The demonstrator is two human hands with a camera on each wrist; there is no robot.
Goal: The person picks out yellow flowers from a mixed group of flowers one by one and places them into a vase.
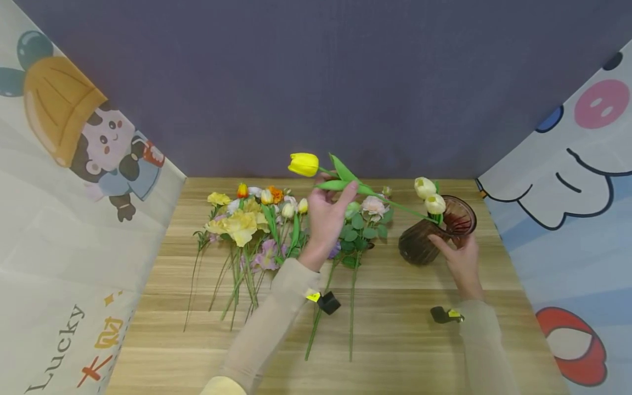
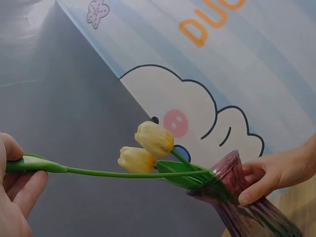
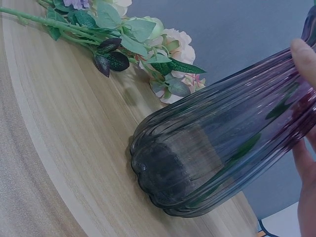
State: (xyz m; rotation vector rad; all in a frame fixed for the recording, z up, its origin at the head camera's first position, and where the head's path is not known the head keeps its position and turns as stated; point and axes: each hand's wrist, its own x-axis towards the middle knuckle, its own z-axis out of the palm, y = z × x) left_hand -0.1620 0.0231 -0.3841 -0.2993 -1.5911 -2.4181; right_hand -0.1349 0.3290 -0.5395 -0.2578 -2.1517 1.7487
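Observation:
Between its fingertips and thumb, my left hand (image 1: 326, 219) pinches a yellow artificial tulip (image 1: 303, 164) by its stem near the green leaves. The bloom points up and left, while the stem's lower end reaches the mouth of a ribbed, purple-grey glass vase (image 1: 419, 244). My right hand (image 1: 464, 263) grips that vase at the neck, thumb on the near side, and it leans to the right with its base low at the table. Two cream tulips (image 2: 154, 139) stand in the vase, their heads above the rim; green stems show through the glass (image 3: 232, 158).
Left of the vase, pink roses (image 1: 374, 207) with long stems lie on the wooden table (image 1: 395, 340). Further left is a spread of several yellow, orange, white and purple flowers (image 1: 239, 227). A dark wall (image 1: 316, 82) stands behind, with printed panels at both sides.

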